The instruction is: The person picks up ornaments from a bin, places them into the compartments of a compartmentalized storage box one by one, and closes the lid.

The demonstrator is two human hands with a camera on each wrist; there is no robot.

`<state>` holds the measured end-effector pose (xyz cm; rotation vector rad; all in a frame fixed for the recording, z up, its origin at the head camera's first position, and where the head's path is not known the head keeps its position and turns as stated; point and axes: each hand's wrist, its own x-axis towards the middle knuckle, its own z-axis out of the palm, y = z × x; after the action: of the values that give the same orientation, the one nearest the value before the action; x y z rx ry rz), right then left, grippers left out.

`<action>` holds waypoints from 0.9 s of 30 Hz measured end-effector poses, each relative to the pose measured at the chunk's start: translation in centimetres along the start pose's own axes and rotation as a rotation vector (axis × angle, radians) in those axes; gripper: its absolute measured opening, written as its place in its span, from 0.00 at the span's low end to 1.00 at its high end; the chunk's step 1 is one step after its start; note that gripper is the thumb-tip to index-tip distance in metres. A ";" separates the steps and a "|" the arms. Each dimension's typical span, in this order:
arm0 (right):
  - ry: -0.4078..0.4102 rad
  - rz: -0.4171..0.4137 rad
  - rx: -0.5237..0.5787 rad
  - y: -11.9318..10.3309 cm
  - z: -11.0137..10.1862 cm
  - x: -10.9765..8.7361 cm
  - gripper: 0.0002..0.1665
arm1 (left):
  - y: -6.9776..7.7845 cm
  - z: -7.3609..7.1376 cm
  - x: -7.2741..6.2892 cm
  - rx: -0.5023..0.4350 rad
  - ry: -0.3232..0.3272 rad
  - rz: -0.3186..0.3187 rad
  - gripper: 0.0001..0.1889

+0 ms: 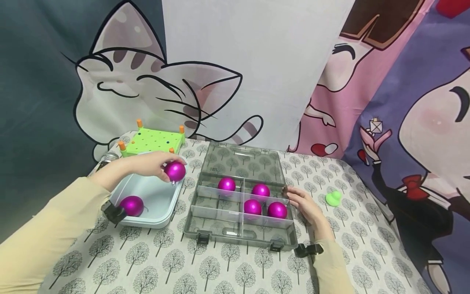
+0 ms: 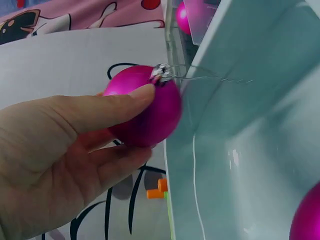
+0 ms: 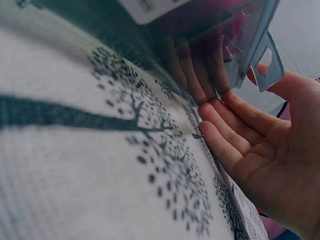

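My left hand [image 1: 148,164] pinches a magenta Christmas ball [image 1: 175,171] between thumb and fingers, over the right side of a pale blue basin [image 1: 150,223]. The ball's silver cap and wire hook show in the left wrist view. A second Christmas ball [image 1: 132,206] lies in the basin. To the right, a clear grey divided box [image 1: 214,225] stands with its lid [image 1: 242,161] laid back; one ball sits in its back left compartment, with several more on the right side. My right hand [image 1: 306,207] rests its extended fingers [image 3: 230,145] against the box's right side.
Behind the basin stands a green pegboard toy [image 1: 158,141] with orange pegs. A clear jar-like thing [image 1: 109,158] is partly hidden by the left arm. A small green duck [image 1: 333,198] sits right of the box on the tree-patterned cloth [image 1: 205,265].
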<state>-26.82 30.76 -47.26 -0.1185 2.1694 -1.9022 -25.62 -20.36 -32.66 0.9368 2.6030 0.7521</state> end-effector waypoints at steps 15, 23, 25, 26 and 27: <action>-0.011 -0.014 0.033 0.1 0.1 0.1 0.33 | 1.1 2.8 4.2 -0.032 0.254 0.014 0.33; -0.010 -0.010 0.058 0.3 0.0 0.3 0.33 | 2.7 4.5 5.8 -0.039 0.235 0.030 0.33; -0.011 -0.012 0.059 0.3 0.0 0.3 0.33 | 3.2 4.8 6.3 -0.050 0.229 0.036 0.33; -0.011 -0.012 0.058 0.3 0.0 0.3 0.33 | 3.4 5.0 6.6 -0.053 0.227 0.039 0.33; -0.011 -0.009 0.058 0.3 0.0 0.3 0.33 | 3.6 5.2 6.8 -0.059 0.228 0.041 0.33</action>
<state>-27.04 30.79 -47.60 -0.1279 2.1080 -1.9621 -26.72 -11.57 -35.51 0.9394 2.7437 0.9944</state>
